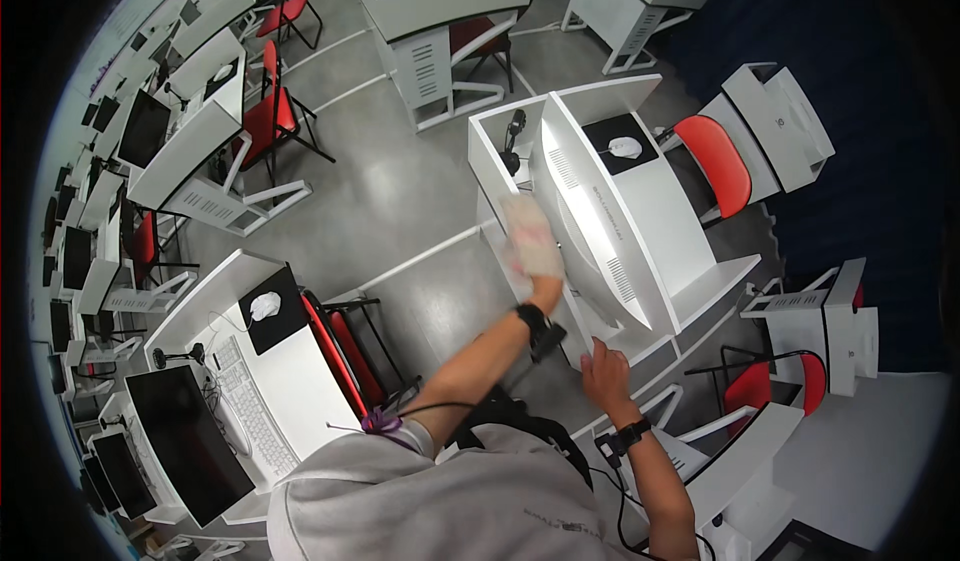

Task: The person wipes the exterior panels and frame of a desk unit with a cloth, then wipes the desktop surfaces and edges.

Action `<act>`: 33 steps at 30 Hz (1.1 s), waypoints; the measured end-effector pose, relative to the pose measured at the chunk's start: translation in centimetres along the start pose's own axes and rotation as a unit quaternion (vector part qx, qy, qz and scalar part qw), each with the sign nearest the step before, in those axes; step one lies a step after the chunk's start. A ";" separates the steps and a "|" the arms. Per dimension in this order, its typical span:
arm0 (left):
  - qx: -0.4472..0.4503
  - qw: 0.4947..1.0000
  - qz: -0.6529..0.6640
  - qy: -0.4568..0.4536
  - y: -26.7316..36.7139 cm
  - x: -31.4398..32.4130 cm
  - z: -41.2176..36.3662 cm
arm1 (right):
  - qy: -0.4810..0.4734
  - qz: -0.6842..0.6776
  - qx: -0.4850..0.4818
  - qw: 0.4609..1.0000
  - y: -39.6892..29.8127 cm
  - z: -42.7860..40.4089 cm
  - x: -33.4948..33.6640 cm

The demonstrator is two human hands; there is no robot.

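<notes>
A pale cloth or glove (531, 234) covers my left hand (534, 249), which is blurred; its fingers are hidden. It is over the left edge of a white desk booth, beside the back of a white curved monitor (592, 223). My right hand (606, 377) is bare, at the near corner of the booth's white panel (581, 339), with its index finger raised against or just by the edge and no object seen in it. Black straps with small devices are on both wrists. A black webcam (513, 141) stands at the booth's far left corner.
Behind the divider, a white mouse (625, 147) lies on a black pad. A red chair (712, 165) is beyond it. At left stand another desk with a keyboard (251, 407), a dark monitor (187, 441) and a red folding chair (349, 351). Black cables hang near both arms.
</notes>
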State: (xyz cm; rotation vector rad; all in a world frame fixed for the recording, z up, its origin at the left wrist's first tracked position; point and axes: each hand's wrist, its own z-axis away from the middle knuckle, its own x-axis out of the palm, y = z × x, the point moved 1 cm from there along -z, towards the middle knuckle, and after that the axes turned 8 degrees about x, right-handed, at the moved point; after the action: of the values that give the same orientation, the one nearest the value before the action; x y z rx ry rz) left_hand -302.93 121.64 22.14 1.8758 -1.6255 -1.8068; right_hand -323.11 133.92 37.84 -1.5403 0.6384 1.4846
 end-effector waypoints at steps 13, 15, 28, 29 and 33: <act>-0.645 0.556 0.468 -0.236 8.7 -6.1 19.7 | 0.041 -0.233 0.101 0.966 0.2 -1.7 1.5; -0.661 0.539 0.461 -0.246 8.8 -7.3 19.9 | 0.017 -0.230 0.083 0.970 0.0 -1.3 1.2; -0.614 0.586 0.511 -0.136 -4.2 -3.0 -4.4 | 0.003 -0.178 0.033 0.984 -2.1 -3.6 1.4; -0.585 0.610 0.523 -0.111 -6.2 -1.6 -7.6 | 0.054 -0.168 0.009 0.984 -2.6 -4.2 1.3; -0.458 0.703 0.543 -0.034 -11.6 2.8 -19.9 | 0.062 -0.186 0.049 0.979 -5.9 -7.4 1.2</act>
State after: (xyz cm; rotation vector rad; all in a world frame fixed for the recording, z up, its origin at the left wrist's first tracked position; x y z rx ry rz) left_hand -281.56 113.26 18.66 0.2439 -1.0077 -1.5198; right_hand -314.15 130.73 37.34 -1.5838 0.4545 1.0677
